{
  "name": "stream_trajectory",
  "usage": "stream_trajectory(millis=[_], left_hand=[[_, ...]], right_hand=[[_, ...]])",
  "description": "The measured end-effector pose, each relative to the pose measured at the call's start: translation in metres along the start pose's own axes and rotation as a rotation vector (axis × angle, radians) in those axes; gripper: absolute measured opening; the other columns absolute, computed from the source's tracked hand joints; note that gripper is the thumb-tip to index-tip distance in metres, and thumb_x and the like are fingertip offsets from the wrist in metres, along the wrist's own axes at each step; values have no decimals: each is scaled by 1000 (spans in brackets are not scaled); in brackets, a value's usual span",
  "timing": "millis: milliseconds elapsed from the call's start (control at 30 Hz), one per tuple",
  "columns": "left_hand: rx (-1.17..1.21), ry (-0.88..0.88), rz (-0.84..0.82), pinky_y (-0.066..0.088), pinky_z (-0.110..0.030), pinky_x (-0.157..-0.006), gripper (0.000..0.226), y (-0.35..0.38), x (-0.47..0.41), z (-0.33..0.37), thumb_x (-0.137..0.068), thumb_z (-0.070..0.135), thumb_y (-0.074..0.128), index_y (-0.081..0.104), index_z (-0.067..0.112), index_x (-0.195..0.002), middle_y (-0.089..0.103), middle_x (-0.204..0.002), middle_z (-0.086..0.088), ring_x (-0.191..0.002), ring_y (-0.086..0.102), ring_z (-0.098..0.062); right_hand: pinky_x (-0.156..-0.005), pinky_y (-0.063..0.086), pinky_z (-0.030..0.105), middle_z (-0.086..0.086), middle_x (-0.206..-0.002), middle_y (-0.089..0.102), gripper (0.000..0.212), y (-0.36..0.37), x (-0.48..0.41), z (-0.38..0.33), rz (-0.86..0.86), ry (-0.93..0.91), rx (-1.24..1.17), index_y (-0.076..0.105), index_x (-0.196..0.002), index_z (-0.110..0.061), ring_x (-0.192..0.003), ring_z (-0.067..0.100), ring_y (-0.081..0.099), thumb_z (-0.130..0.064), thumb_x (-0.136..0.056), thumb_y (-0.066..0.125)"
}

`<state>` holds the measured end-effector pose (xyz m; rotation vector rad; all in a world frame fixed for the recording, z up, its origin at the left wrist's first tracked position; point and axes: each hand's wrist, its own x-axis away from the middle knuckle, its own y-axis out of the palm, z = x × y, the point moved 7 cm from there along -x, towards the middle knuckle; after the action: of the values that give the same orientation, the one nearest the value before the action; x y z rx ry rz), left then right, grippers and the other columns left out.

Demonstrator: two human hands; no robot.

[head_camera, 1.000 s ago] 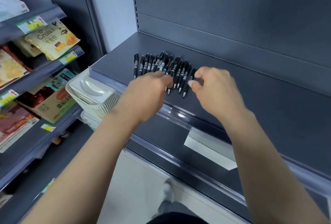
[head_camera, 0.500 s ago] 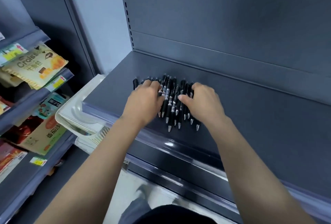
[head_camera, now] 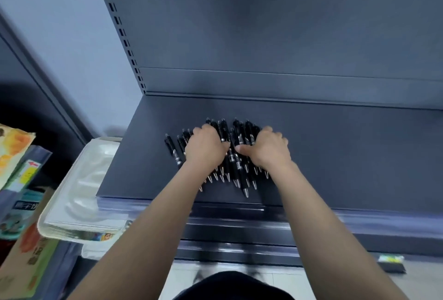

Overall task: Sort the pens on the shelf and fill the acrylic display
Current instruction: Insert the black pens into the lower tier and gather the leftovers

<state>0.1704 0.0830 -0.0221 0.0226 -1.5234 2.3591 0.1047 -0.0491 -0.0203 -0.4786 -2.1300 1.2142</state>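
Note:
Several black click pens (head_camera: 236,155) lie bunched together on the dark grey shelf (head_camera: 347,155), silver tips toward the front edge. My left hand (head_camera: 205,147) is curled over the left side of the bunch and my right hand (head_camera: 268,149) over the right side; both grip the pens, thumbs nearly meeting in the middle. One pen (head_camera: 173,149) lies loose at the far left of the group, apart from my left hand. No acrylic display is in view.
A white plastic basket (head_camera: 79,194) sits just left of the shelf, below its level. Snack packets (head_camera: 14,153) fill the racks at far left. The shelf's back panel (head_camera: 287,36) rises behind the pens. A small label strip (head_camera: 392,261) lies lower right.
My hands have closed in from both sides and gathered the spread row of pens into a tight bunch. The view has swung to face the shelf head-on.

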Motion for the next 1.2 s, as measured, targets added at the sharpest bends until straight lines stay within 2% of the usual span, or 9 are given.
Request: stream_trajectory(millis=[67, 133, 233, 367, 600, 767, 867, 967, 1200], left_hand=[[63, -9, -34, 41, -31, -60, 28, 1, -6, 1, -86, 29, 63, 53, 3, -87, 58, -107, -21, -80, 59, -31], [104, -31, -61, 34, -26, -48, 32, 2, -10, 1, -82, 22, 63, 42, 9, -62, 57, -75, -12, -55, 48, -21], [130, -72, -101, 29, -24, -43, 36, 2, -13, 4, -78, 19, 62, 35, 11, -56, 42, -52, -1, -46, 39, -16], [152, -109, -171, 31, -22, -46, 37, 7, -15, 6, -77, 20, 61, 34, 12, -53, 36, -45, 1, -41, 35, -17], [151, -126, -187, 30, -23, -45, 42, 13, -16, 8, -87, 27, 58, 34, 11, -56, 35, -48, 0, -43, 34, -16], [129, -86, -188, 26, -24, -44, 43, 14, -16, 13, -92, 25, 50, 31, 11, -56, 32, -50, 0, -44, 30, -16], [228, -77, -149, 30, -27, -46, 22, 9, -15, 14, -95, 25, 46, 44, 5, -86, 42, -64, -1, -53, 40, -14], [329, -66, -183, 32, -27, -51, 32, 12, -11, 16, -97, 23, 41, 38, -1, -117, 48, -72, -2, -58, 42, -13], [506, 5, -175, 28, -27, -51, 15, 8, -8, 19, -93, 11, 37, 42, 7, -79, 38, -62, -5, -53, 32, -16]], right_hand=[[-104, 36, 43, 20, -141, 36, 89, 1, -4, 1, -30, 32, -58, 29, -139, 0, -131, 35, 35, -48, -78, 72], [-101, 42, 41, 18, -136, 44, 80, 2, -7, 1, -69, 52, -128, 38, -134, 1, -125, 34, 43, -42, -78, 74], [-83, 45, 32, 13, -120, 57, 48, 2, -9, -1, -131, 13, -151, 51, -116, 0, -103, 26, 55, -33, -85, 68], [-74, 41, 28, 8, -98, 51, 35, 1, -10, -4, -161, -30, -187, 52, -111, -2, -87, 22, 48, -27, -90, 63], [-85, 49, 35, 15, -114, 60, 31, -3, -19, 3, -150, -58, -275, 55, -114, 2, -102, 27, 60, -22, -95, 54], [-75, 47, 30, 15, -113, 62, 31, -3, -30, 7, -177, -55, -321, 56, -112, 2, -91, 26, 60, -22, -93, 58], [-73, 46, 28, 14, -109, 63, 36, -1, -35, 12, -183, -39, -362, 57, -112, 2, -90, 27, 61, -22, -87, 67], [-78, 51, 31, 15, -101, 67, 35, 3, -38, 13, -199, -36, -414, 62, -105, 2, -88, 28, 65, -20, -80, 73], [-83, 51, 34, 15, -111, 65, 37, 5, -36, 20, -221, -11, -458, 58, -115, 0, -100, 31, 63, -21, -85, 67]])
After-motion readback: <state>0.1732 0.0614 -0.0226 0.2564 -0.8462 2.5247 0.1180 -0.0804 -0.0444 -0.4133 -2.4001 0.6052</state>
